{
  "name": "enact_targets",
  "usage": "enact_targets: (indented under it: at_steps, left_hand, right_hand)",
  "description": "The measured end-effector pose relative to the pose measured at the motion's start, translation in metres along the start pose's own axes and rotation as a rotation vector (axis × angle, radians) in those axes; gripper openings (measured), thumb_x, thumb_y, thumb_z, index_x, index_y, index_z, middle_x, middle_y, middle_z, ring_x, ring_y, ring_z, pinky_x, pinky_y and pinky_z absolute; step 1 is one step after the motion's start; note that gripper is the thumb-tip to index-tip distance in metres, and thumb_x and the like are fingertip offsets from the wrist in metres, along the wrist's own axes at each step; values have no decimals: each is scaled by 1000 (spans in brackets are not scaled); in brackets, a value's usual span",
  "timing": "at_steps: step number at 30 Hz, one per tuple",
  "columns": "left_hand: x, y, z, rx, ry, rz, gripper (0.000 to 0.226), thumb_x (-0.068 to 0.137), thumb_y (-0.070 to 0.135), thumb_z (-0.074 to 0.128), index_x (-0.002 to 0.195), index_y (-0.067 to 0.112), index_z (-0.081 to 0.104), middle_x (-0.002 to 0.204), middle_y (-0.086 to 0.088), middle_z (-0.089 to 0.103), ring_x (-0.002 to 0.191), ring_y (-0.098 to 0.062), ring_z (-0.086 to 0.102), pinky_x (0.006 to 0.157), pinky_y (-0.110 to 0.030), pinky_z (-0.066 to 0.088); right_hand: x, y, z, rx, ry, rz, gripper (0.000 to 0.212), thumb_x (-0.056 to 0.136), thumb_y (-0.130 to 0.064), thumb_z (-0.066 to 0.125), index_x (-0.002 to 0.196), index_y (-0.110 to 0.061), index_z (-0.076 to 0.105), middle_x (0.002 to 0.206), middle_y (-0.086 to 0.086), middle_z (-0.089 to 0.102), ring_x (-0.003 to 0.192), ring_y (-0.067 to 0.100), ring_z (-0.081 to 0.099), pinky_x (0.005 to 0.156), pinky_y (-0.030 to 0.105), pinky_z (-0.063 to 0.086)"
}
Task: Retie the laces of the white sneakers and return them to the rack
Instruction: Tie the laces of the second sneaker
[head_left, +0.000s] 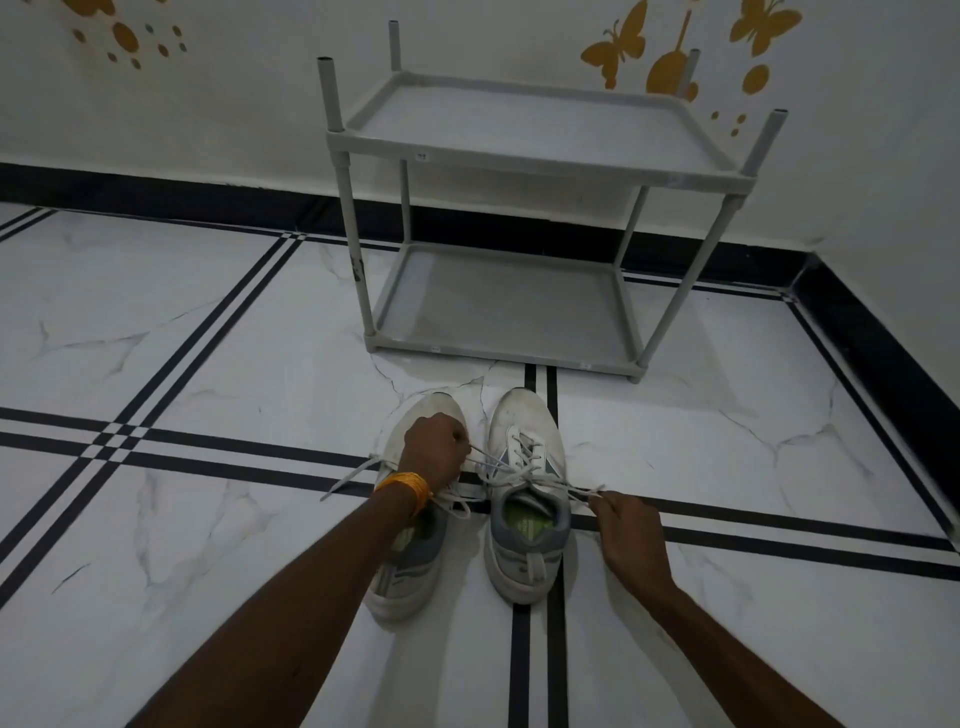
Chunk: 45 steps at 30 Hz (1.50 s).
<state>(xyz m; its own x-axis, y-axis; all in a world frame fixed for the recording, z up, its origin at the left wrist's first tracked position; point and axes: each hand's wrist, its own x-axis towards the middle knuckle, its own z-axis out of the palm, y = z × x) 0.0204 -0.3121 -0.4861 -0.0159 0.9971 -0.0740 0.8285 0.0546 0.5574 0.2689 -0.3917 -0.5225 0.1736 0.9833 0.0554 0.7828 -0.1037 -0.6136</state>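
Observation:
Two white sneakers stand side by side on the tiled floor, toes pointing at the rack. My left hand (434, 451) hovers over the left sneaker (410, 566) and pinches one end of the right sneaker's lace (511, 467), pulling it leftward. To the right of the right sneaker (525, 519), my right hand (626, 530) pinches the other end, stretched taut. The left sneaker's own lace (348, 478) trails loose on the floor to its left. My left forearm hides much of the left sneaker's tongue.
A grey two-shelf plastic rack (524, 150) stands against the wall just beyond the sneakers, both shelves bare. A black skirting runs along the wall and down the right side. White marble-look tiles with black stripes spread around the shoes.

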Motion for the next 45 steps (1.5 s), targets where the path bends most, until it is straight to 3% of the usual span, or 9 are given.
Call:
enact_targets:
  at_steps: [7, 10, 12, 16, 19, 24, 29, 36, 45]
  left_hand:
    - [-2, -1, -2, -109, -90, -69, 27, 83, 7, 60, 109, 13, 67, 99, -15, 72, 92, -32, 67, 82, -35, 53]
    - [-5, 6, -25, -513, -390, -195, 59, 83, -3, 62, 134, 22, 47, 94, -17, 69, 73, -24, 66, 64, -31, 58]
    - [-9, 19, -42, -628, -456, -188, 70, 83, -3, 65, 141, 26, 38, 106, -14, 62, 74, -22, 64, 57, -25, 52]
    - [-15, 54, -42, -451, -244, 120, 63, 79, 6, 65, 136, 28, 49, 125, -4, 54, 82, -20, 66, 65, -27, 56]
    - [-26, 68, -12, -116, -304, 442, 45, 86, 11, 56, 129, 25, 56, 127, -6, 59, 107, -24, 61, 88, -40, 54]
    - [-26, 50, 8, 372, -260, 609, 29, 92, 20, 57, 120, 14, 62, 117, -11, 59, 97, -32, 64, 82, -43, 54]
    - [-18, 22, 7, 466, -241, 709, 40, 82, 18, 70, 119, 14, 57, 114, -10, 56, 94, -31, 62, 74, -37, 48]
    - [-23, 21, 25, 367, -135, 708, 47, 98, 31, 44, 145, 23, 39, 127, -10, 52, 108, -29, 50, 81, -41, 44]
    - [-21, 24, 20, 479, -121, 838, 26, 98, 26, 43, 116, 10, 53, 116, -13, 56, 100, -28, 52, 84, -38, 40]
  right_hand:
    - [0, -13, -5, 253, -173, 201, 39, 97, -18, 53, 58, -17, 50, 56, 1, 52, 53, 15, 46, 50, 28, 34]
    - [-5, -27, -25, 521, -261, 204, 10, 91, -15, 62, 98, -21, 60, 78, 4, 60, 64, 17, 52, 54, 27, 41]
    - [-4, -36, -40, 597, -220, 167, 42, 86, -10, 66, 121, -27, 51, 100, 1, 59, 72, 18, 56, 61, 28, 48]
    - [3, -64, -50, 416, -160, -46, 44, 85, -18, 70, 126, -27, 54, 112, -7, 61, 69, 17, 60, 60, 22, 51]
    - [11, -81, -31, 113, -222, -104, 28, 93, -25, 61, 118, -13, 63, 107, 1, 65, 87, 15, 61, 66, 10, 42]
    - [12, -79, -8, -363, -217, -224, 24, 97, -21, 54, 108, -6, 69, 107, 15, 66, 92, 27, 64, 72, 24, 36]
    - [6, -71, -8, -360, -141, -296, 18, 95, -21, 56, 97, -6, 67, 97, 14, 65, 84, 26, 62, 67, 25, 34]
    - [1, -67, -8, -219, -98, -336, 18, 92, -19, 63, 97, -2, 65, 94, 17, 64, 81, 27, 62, 70, 24, 37]
    - [-2, -66, -4, -125, -65, -330, 24, 92, -24, 52, 88, -4, 66, 83, 14, 64, 72, 26, 61, 66, 33, 50]
